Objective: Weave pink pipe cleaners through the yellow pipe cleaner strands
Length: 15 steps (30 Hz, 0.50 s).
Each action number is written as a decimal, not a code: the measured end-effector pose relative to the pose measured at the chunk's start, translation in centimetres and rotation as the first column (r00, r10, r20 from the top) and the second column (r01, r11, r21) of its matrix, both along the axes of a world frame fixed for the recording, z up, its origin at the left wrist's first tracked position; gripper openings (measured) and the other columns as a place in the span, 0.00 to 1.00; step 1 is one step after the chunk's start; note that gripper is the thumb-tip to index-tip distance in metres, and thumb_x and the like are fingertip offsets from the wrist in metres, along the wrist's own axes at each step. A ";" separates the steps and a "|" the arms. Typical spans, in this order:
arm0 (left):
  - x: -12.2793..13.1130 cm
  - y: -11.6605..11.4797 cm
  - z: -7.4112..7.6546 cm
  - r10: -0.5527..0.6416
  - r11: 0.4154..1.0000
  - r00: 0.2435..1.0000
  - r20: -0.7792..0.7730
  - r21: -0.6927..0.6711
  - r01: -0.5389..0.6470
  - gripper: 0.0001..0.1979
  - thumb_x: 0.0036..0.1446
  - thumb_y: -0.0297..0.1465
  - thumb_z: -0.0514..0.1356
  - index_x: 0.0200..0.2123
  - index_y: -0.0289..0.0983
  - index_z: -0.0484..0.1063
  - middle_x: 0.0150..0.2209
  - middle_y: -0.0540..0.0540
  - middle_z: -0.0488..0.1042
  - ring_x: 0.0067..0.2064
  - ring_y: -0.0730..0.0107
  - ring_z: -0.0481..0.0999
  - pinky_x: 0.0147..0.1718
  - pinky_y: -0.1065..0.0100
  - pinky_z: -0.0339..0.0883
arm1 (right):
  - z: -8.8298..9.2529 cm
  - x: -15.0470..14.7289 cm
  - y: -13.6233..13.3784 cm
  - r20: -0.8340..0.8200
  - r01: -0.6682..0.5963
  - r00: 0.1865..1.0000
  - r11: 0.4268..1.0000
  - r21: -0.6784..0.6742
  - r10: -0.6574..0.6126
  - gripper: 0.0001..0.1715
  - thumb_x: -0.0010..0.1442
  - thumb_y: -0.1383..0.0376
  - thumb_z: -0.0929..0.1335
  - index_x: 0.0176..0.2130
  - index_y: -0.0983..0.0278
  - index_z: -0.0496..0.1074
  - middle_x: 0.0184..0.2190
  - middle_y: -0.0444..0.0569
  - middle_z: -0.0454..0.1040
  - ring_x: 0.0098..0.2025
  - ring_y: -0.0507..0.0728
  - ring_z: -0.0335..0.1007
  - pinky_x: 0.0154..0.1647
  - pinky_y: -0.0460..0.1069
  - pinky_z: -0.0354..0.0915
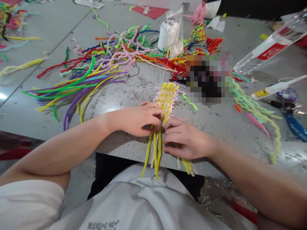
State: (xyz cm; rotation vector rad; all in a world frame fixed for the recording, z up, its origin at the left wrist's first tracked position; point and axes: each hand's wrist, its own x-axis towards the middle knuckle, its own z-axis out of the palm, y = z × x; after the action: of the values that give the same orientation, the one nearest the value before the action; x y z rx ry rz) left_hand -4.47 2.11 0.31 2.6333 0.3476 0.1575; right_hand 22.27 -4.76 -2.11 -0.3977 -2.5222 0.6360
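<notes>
A small woven mat of yellow and pale pink pipe cleaners (167,97) lies on the grey table (134,92) just in front of me. Its loose yellow and cream ends (155,153) hang over the near table edge. My left hand (140,118) has its fingers closed, pinching strands at the mat's lower left edge. My right hand (183,138) is closed too, its fingers pressing the strands at the lower right. Both hands meet at the bottom of the weave.
A big heap of loose coloured pipe cleaners (100,60) spreads across the table to the left and behind. A white thread spool (166,35) in a plastic bag, a glue bottle (273,88), a clear plastic bottle (271,44) and wavy green strands (259,111) lie at the right.
</notes>
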 end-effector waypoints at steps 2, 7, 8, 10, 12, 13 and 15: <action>0.1 0.0 -0.2 0.001 1.000 1.000 0.024 0.012 -0.001 0.06 0.64 0.29 0.66 0.43 0.43 0.82 0.51 0.43 0.81 0.55 0.54 0.75 0.59 0.55 0.61 | -0.2 -0.1 0.1 -0.030 0.021 0.999 1.000 0.011 -0.021 0.04 0.74 0.64 0.72 0.43 0.60 0.78 0.35 0.48 0.83 0.47 0.62 0.74 0.56 0.59 0.70; 0.4 -0.3 -0.6 0.042 0.996 0.997 0.069 0.072 -0.047 0.08 0.63 0.26 0.66 0.45 0.41 0.80 0.50 0.43 0.81 0.55 0.54 0.78 0.57 0.56 0.64 | -0.8 -0.1 0.6 -0.047 0.154 0.987 0.986 0.062 -0.151 0.04 0.75 0.63 0.72 0.46 0.60 0.79 0.44 0.52 0.84 0.51 0.64 0.76 0.57 0.61 0.73; 0.5 -0.4 -0.7 0.065 0.995 0.995 0.074 0.075 -0.070 0.07 0.64 0.27 0.66 0.45 0.40 0.78 0.49 0.43 0.80 0.55 0.54 0.79 0.57 0.56 0.65 | -0.9 0.0 0.7 -0.042 0.184 0.983 0.980 0.072 -0.181 0.04 0.74 0.62 0.73 0.46 0.60 0.80 0.44 0.53 0.84 0.51 0.64 0.76 0.57 0.62 0.74; 0.5 -0.4 -0.8 0.108 0.991 0.991 0.085 0.069 -0.114 0.07 0.64 0.28 0.67 0.45 0.39 0.77 0.49 0.42 0.80 0.54 0.54 0.80 0.56 0.56 0.67 | -1.1 0.0 0.8 -0.029 0.227 0.974 0.970 0.083 -0.225 0.07 0.74 0.60 0.73 0.49 0.59 0.81 0.47 0.54 0.83 0.52 0.65 0.75 0.56 0.64 0.74; 0.5 -0.4 -0.8 0.135 0.988 0.987 0.093 0.062 -0.141 0.07 0.64 0.30 0.69 0.44 0.39 0.77 0.50 0.41 0.79 0.53 0.54 0.80 0.56 0.56 0.69 | -1.2 0.1 0.9 -0.012 0.238 0.971 0.967 0.088 -0.238 0.10 0.74 0.59 0.73 0.52 0.60 0.81 0.49 0.56 0.83 0.53 0.66 0.74 0.57 0.65 0.74; 0.5 -0.4 -0.8 0.140 0.987 0.986 0.093 0.061 -0.146 0.07 0.63 0.30 0.70 0.43 0.38 0.78 0.51 0.40 0.79 0.54 0.54 0.80 0.56 0.56 0.69 | -1.2 0.1 0.9 -0.005 0.234 0.972 0.968 0.091 -0.234 0.11 0.74 0.60 0.73 0.52 0.61 0.81 0.50 0.56 0.83 0.53 0.67 0.74 0.57 0.65 0.73; 0.4 -0.2 -0.7 0.137 0.988 0.987 0.089 0.057 -0.143 0.07 0.63 0.32 0.71 0.42 0.39 0.79 0.52 0.39 0.79 0.54 0.53 0.80 0.56 0.55 0.70 | -1.2 0.1 0.8 0.011 0.225 0.974 0.969 0.100 -0.227 0.09 0.74 0.61 0.72 0.51 0.61 0.82 0.49 0.56 0.82 0.53 0.66 0.73 0.58 0.64 0.73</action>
State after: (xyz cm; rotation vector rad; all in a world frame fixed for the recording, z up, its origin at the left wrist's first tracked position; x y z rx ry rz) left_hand -4.06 1.89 -0.42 2.6544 0.5069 0.3301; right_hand 22.37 -3.95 -3.27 -0.6480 -2.4690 0.4196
